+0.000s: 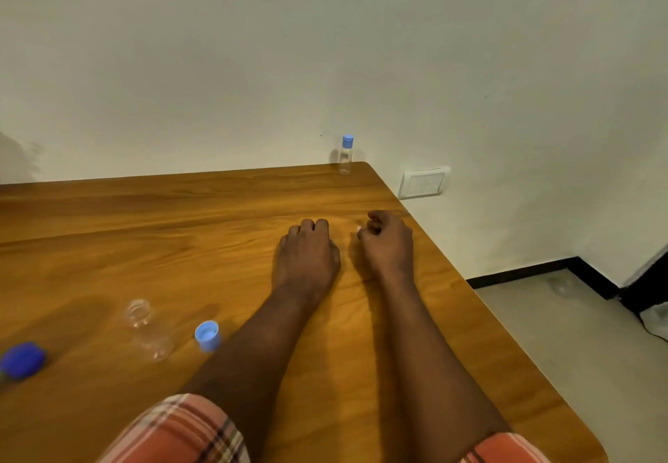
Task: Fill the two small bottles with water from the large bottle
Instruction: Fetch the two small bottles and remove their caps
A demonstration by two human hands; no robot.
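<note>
One small clear bottle (pixel 346 155) with a light-blue cap stands upright at the table's far right corner, against the wall. A second small clear bottle (pixel 148 328) stands uncapped at the near left, and its light-blue cap (pixel 208 335) lies just to its right. At the left edge shows the dark-blue cap of the large bottle (pixel 22 359), whose body is out of view. My left hand (pixel 307 256) rests palm down on the wood with its fingers curled. My right hand (pixel 386 242) lies beside it in a loose fist. Neither hand holds anything.
The wooden table (pixel 144 231) ends in a slanted right edge with floor below it. A white wall socket (pixel 423 183) sits on the wall past the table's corner. A black skirting runs along the floor at the right.
</note>
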